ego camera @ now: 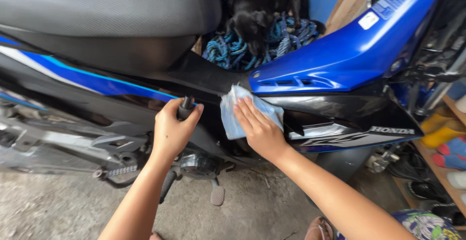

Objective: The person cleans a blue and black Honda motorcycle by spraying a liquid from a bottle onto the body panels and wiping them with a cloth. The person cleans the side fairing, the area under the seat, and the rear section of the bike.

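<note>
1. My left hand was clenched around a dark handle, bracing against the motorcycle.
2. My right hand, grip flat and released, pressed a pale blue cloth against the black side panel, below the blue fairing.

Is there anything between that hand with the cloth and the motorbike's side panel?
Only the cloth itself. The right hand presses the pale blue cloth flat against the motorcycle's black side panel, with nothing else visible between them. The left hand grips a dark handle beside it, clear of the cloth.
</note>
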